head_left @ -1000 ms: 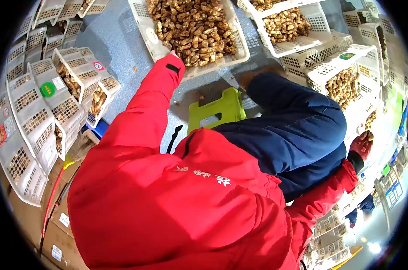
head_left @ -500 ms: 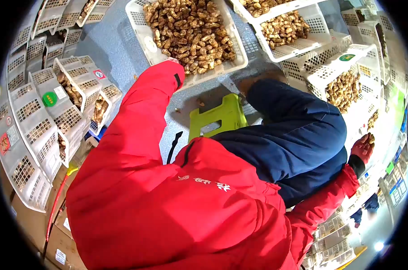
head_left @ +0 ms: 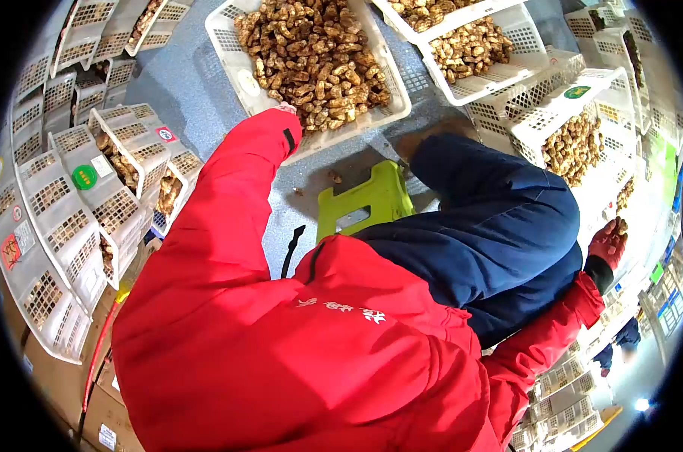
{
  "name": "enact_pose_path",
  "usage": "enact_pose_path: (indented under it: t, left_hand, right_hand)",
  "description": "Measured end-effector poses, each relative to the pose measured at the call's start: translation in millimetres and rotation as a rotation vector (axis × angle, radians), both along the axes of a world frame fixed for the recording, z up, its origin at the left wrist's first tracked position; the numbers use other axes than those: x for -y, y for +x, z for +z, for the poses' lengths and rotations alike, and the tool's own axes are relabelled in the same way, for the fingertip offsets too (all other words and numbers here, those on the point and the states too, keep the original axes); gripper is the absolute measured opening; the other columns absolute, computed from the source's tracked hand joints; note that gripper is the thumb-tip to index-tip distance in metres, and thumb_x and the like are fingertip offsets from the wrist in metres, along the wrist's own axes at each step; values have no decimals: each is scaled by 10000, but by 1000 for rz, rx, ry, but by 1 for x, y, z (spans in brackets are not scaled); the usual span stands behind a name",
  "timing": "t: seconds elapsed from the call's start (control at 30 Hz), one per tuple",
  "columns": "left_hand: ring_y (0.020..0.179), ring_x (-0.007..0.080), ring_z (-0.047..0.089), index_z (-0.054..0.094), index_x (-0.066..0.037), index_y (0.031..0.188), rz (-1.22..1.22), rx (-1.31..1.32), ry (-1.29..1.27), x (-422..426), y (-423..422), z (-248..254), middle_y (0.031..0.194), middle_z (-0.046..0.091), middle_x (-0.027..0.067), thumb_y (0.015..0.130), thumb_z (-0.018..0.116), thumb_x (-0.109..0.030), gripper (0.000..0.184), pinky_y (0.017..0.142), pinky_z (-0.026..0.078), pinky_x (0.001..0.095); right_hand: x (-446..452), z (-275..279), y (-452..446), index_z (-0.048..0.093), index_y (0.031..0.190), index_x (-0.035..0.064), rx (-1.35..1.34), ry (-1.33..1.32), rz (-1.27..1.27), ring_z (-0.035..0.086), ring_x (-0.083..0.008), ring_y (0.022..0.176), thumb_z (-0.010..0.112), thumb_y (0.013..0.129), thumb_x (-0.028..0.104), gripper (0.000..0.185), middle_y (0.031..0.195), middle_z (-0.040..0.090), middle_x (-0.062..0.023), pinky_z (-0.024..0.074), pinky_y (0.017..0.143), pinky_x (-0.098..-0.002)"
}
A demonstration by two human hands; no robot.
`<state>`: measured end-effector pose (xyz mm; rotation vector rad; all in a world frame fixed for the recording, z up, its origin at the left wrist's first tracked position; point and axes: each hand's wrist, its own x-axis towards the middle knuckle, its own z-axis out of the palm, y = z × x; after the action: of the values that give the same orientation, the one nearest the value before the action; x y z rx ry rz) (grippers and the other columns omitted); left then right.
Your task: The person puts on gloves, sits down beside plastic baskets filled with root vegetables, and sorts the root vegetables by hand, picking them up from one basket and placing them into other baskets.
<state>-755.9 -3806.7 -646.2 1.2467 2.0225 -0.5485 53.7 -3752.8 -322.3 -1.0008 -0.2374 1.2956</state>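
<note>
My left arm in a red sleeve reaches to a white plastic crate heaped with brown, knobby, elongated pieces. My left hand is at the crate's near edge, beside the heap; the sleeve hides most of it, so its fingers do not show. Out to the far right, beside the stacked crates, my right hand is closed with its fingers around a brown knobby piece. Between my left arm and my bent leg stands a lime-green plastic step stool.
More crates of similar brown pieces stand at upper right. Stacked crates line the left side, with cardboard boxes below them. A few loose bits lie on the blue-grey floor. A person in dark clothing is in the lower right distance.
My left hand has drawn back slightly toward me at the crate's edge. My right hand stays nearly in place, its fingers still around the brown piece. The whole view has shifted slightly.
</note>
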Motion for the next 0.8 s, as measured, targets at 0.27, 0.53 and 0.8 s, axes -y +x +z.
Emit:
enact_pose_path:
  t: [0.27,0.53,0.8]
  left_hand:
    - [724,271,623,624,-99,979,-89,-20,-54,-8,1,8,812,641,96,752,592,-264,283,669,485,360]
    - [738,276,627,627,-99,975,-228,-30,-169,-17,-1,40,820,646,91,745,607,-287,298,685,487,362]
    - [449,83,460,539,-89,1065,1052,1043,312,-28,31,181,695,584,32,772,692,-180,343,387,338,214]
  right_hand:
    - [2,7,-14,535,1132,1,-24,-22,51,559,-275,1011,445,901,232,338,1124,578,-145,501,775,-336]
    - [-12,-15,-12,512,1181,50,871,-195,26,510,-169,1100,442,911,209,322,1155,577,-56,369,937,-295]
    - [-15,29,-81,477,1183,-4,-16,161,99,512,-187,1078,429,904,151,322,1176,544,-121,454,866,-319]
